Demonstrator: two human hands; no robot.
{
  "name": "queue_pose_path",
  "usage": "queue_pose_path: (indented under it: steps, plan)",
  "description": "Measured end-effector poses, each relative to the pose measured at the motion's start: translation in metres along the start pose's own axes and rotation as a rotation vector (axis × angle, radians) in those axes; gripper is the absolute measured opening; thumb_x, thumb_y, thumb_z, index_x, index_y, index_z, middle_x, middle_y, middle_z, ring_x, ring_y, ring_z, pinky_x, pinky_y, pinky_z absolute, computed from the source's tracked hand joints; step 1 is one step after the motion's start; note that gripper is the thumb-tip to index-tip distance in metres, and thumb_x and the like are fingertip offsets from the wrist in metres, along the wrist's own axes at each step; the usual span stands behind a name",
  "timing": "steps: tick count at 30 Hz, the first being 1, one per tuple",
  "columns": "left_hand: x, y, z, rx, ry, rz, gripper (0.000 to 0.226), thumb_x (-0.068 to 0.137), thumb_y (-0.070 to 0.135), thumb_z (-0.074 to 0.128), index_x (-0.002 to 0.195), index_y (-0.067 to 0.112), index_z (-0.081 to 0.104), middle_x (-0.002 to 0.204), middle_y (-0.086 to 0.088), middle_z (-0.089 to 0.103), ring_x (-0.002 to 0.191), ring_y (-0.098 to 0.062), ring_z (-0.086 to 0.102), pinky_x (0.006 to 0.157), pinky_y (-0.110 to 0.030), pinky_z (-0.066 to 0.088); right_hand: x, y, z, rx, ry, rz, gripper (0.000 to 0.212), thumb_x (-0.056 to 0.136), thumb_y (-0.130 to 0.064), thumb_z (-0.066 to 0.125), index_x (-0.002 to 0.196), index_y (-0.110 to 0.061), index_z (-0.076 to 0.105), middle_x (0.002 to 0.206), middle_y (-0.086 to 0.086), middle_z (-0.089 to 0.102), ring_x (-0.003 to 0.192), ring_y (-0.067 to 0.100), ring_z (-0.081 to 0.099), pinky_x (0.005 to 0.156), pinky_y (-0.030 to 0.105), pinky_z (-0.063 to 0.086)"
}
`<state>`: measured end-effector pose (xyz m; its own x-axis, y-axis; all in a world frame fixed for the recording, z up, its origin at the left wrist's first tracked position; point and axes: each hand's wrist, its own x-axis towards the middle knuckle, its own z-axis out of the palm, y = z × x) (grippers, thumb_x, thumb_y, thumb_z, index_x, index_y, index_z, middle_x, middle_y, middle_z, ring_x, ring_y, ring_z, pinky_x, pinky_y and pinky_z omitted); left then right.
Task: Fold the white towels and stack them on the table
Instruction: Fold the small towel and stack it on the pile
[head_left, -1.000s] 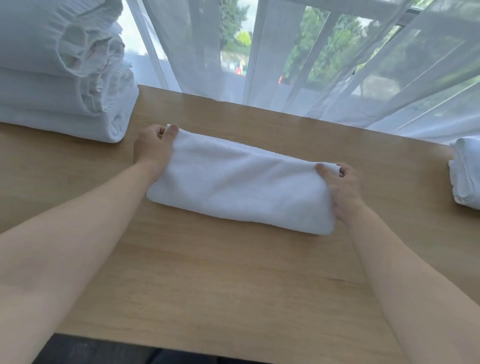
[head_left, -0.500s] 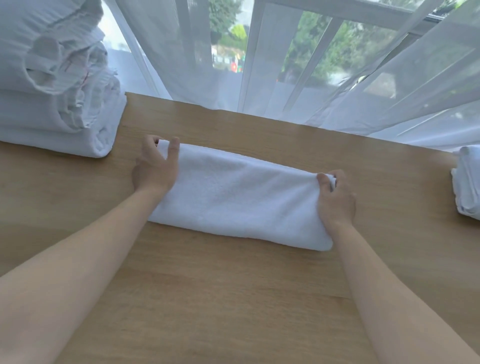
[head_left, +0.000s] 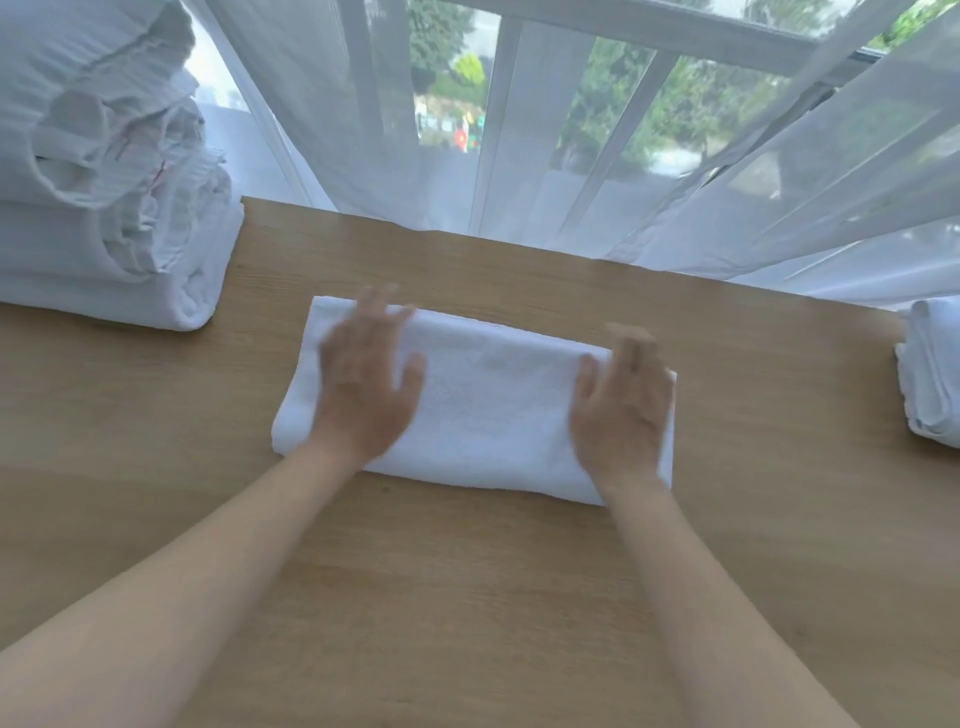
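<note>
Both hands lie flat on the folded towel (head_left: 483, 400), left hand (head_left: 366, 387) and right hand (head_left: 621, 410) with fingers spread, blurred.

I see the towel lying mid-table (head_left: 467, 597), its long edges running left to right, bare wood on every side of it. A stack of folded white linen (head_left: 104, 218) stands well apart at the far left, another folded towel (head_left: 932, 374) sits at the right edge of my view, and a sheer curtain (head_left: 675, 171) hangs along the table's far edge.
</note>
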<state>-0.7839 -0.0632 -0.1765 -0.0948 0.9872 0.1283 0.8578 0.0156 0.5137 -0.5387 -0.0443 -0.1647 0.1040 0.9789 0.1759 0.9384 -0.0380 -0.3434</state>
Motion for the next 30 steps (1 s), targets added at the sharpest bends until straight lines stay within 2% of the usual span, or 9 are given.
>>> queue_pose_path:
  steps: [2, 5, 9, 14, 17, 21, 23, 28, 30]
  plan:
    - [-0.017, 0.029, 0.016, 0.011, -0.191, 0.155, 0.052, 0.098, 0.029, 0.038, 0.146, 0.011, 0.048, 0.16, -0.008, 0.036, 0.151, -0.026, 0.026, 0.119, -0.039, 0.014, -0.027, -0.037, 0.015, 0.02, -0.14, -0.182, 0.046, 0.1, -0.022, 0.043, 0.144, -0.008, 0.048, 0.151, 0.011, 0.046, 0.142, 0.032, 0.04, 0.119, 0.047, 0.022]
    - [-0.029, 0.04, 0.035, 0.151, -0.371, 0.203, 0.055, 0.105, 0.029, 0.031, 0.159, 0.021, 0.018, 0.167, 0.002, 0.013, 0.154, -0.016, 0.004, 0.124, -0.032, -0.004, -0.048, -0.05, 0.034, 0.065, -0.379, -0.215, 0.054, 0.104, -0.026, 0.036, 0.157, -0.021, 0.031, 0.166, 0.0, 0.024, 0.154, 0.018, 0.015, 0.125, 0.046, 0.011]
    - [-0.011, -0.014, 0.021, 0.346, -0.372, 0.114, 0.063, 0.098, 0.052, 0.005, 0.158, 0.034, -0.005, 0.165, 0.01, -0.011, 0.154, -0.016, -0.01, 0.123, -0.036, -0.013, -0.032, 0.003, 0.03, -0.116, -0.424, -0.184, 0.064, 0.1, -0.052, 0.017, 0.161, -0.034, 0.01, 0.169, -0.004, 0.003, 0.156, 0.017, -0.002, 0.125, 0.041, -0.004]
    - [0.003, -0.069, -0.008, 0.328, -0.386, -0.156, 0.062, 0.101, 0.055, 0.007, 0.159, 0.038, -0.002, 0.168, 0.011, -0.01, 0.154, -0.021, -0.013, 0.125, -0.041, -0.006, -0.009, 0.05, 0.012, -0.265, -0.482, 0.096, 0.067, 0.101, -0.056, 0.011, 0.161, -0.03, -0.005, 0.169, -0.003, -0.011, 0.154, 0.017, -0.017, 0.124, 0.042, -0.011]
    - [-0.002, -0.043, -0.003, 0.379, -0.346, -0.191, 0.064, 0.101, 0.052, 0.009, 0.161, 0.03, 0.0, 0.168, 0.006, -0.01, 0.152, -0.027, -0.021, 0.121, -0.042, -0.018, -0.009, 0.03, 0.011, -0.352, -0.45, 0.141, 0.067, 0.102, -0.052, 0.006, 0.159, -0.023, -0.013, 0.167, -0.002, -0.019, 0.153, 0.02, -0.021, 0.122, 0.048, -0.015]
    - [-0.024, 0.011, 0.018, 0.335, -0.379, 0.192, 0.06, 0.101, 0.052, 0.011, 0.159, 0.034, 0.009, 0.169, 0.005, 0.003, 0.155, -0.023, -0.006, 0.123, -0.046, -0.009, -0.042, -0.023, 0.021, -0.144, -0.455, -0.242, 0.063, 0.102, -0.05, 0.011, 0.161, -0.031, -0.002, 0.167, -0.006, -0.013, 0.154, 0.018, -0.014, 0.122, 0.044, -0.018]
    - [-0.029, 0.016, 0.024, 0.324, -0.442, 0.259, 0.061, 0.1, 0.052, 0.013, 0.159, 0.034, 0.013, 0.168, 0.005, 0.007, 0.155, -0.019, 0.001, 0.124, -0.041, -0.005, -0.051, -0.027, 0.027, -0.124, -0.49, -0.306, 0.063, 0.101, -0.051, 0.015, 0.161, -0.033, 0.006, 0.169, -0.005, -0.005, 0.155, 0.018, -0.009, 0.124, 0.043, -0.013]
    - [-0.018, -0.033, 0.009, 0.335, -0.337, -0.013, 0.062, 0.099, 0.056, 0.01, 0.159, 0.04, 0.005, 0.168, 0.011, -0.006, 0.154, -0.015, -0.009, 0.122, -0.035, -0.011, -0.04, 0.038, 0.012, -0.16, -0.43, -0.112, 0.066, 0.098, -0.056, 0.012, 0.16, -0.038, 0.004, 0.169, -0.007, -0.005, 0.155, 0.017, -0.007, 0.125, 0.041, -0.008]
    - [-0.013, -0.054, 0.0, 0.306, -0.33, -0.153, 0.06, 0.101, 0.058, 0.01, 0.158, 0.043, 0.002, 0.167, 0.013, -0.01, 0.154, -0.014, -0.011, 0.123, -0.038, -0.005, -0.037, 0.064, 0.003, -0.169, -0.428, 0.025, 0.065, 0.099, -0.056, 0.011, 0.16, -0.037, -0.002, 0.168, -0.008, -0.009, 0.155, 0.018, -0.008, 0.125, 0.041, -0.005]
